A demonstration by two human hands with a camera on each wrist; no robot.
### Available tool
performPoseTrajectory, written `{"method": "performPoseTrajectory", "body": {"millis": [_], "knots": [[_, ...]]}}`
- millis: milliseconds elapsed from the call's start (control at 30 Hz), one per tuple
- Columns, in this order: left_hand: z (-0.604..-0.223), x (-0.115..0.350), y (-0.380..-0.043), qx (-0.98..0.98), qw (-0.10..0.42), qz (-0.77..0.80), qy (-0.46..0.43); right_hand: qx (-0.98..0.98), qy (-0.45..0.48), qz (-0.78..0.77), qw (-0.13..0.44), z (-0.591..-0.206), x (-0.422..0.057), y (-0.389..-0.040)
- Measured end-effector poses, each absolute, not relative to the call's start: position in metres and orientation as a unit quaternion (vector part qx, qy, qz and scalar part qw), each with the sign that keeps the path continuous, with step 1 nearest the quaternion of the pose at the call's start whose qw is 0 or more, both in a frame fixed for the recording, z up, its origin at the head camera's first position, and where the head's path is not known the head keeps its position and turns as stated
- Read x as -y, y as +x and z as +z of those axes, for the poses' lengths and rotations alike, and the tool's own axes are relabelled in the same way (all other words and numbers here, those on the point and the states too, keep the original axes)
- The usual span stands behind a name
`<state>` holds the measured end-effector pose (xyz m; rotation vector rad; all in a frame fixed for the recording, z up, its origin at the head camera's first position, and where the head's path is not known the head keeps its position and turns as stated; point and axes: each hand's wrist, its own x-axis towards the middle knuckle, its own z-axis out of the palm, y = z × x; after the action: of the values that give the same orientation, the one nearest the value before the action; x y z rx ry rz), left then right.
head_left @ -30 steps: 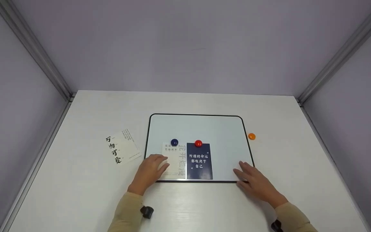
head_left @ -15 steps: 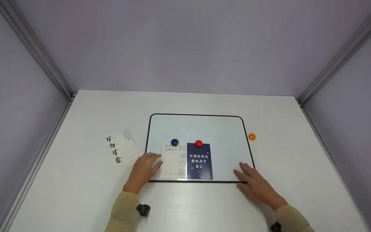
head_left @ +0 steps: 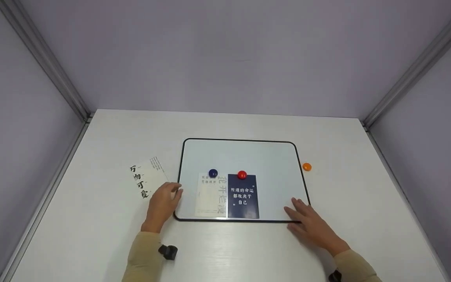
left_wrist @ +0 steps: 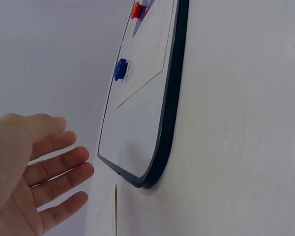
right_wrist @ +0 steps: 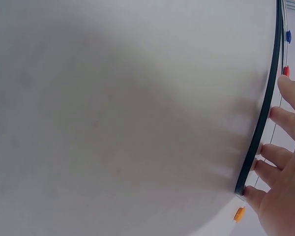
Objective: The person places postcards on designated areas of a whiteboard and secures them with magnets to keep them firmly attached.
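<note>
A whiteboard (head_left: 272, 164) with a black rim lies on the table. Side by side on it are a cream card (head_left: 210, 199) with a dark blue magnet (head_left: 213, 173) at its top and a navy card (head_left: 243, 203) with a red magnet (head_left: 242, 174) at its top. My left hand (head_left: 162, 203) is by the board's left rim with fingers loosely bent and nothing held; in the left wrist view the palm and fingers (left_wrist: 59, 167) show apart from the board. At the near right corner, my right hand (head_left: 313, 225) rests with spread fingers (right_wrist: 280, 157) on the board's edge.
A loose cream card (head_left: 151, 178) with black brush lettering lies left of the board, its near corner partly behind my left hand. An orange magnet (head_left: 307, 167) sits just beyond the right rim. Grey walls (head_left: 225, 58) stand behind the table (head_left: 225, 250) and at both sides.
My left hand has moved left, off the cream card on the board, to the left rim beside the loose card. My right hand stays at the near right corner. Cards and magnets keep their places.
</note>
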<state>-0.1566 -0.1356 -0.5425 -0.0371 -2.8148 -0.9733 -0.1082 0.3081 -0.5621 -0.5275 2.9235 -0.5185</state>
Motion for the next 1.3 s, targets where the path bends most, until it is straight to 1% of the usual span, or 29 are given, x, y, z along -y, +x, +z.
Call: {"method": "performPoseTrajectory", "body": {"millis": [167, 367, 500, 667, 800, 1033, 1300], "knots": [[-0.544, 0.142, -0.159, 0.92, 0.107, -0.376, 0.038, -0.966, -0.175, -0.177, 0.072, -0.562, -0.309, -0.109], [-0.548, 0.148, -0.163, 0.887, 0.136, -0.428, 0.106, -0.967, -0.18, -0.175, 0.053, -0.562, -0.308, -0.108], [-0.549, 0.153, -0.164, 0.868, 0.145, -0.446, 0.162, -0.966, -0.177, -0.183, 0.045, -0.562, -0.307, -0.107], [-0.549, 0.159, -0.164, 0.839, 0.141, -0.473, 0.23, -0.966, -0.175, -0.185, 0.051, -0.563, -0.307, -0.108], [-0.55, 0.164, -0.164, 0.821, 0.124, -0.49, 0.265, -0.966, -0.174, -0.183, 0.06, -0.563, -0.307, -0.108], [-0.552, 0.17, -0.163, 0.81, 0.11, -0.494, 0.296, -0.964, -0.173, -0.191, 0.062, -0.563, -0.307, -0.108], [-0.561, 0.175, -0.161, 0.806, 0.122, -0.476, 0.329, -0.964, -0.165, -0.195, 0.069, -0.562, -0.306, -0.108]]}}
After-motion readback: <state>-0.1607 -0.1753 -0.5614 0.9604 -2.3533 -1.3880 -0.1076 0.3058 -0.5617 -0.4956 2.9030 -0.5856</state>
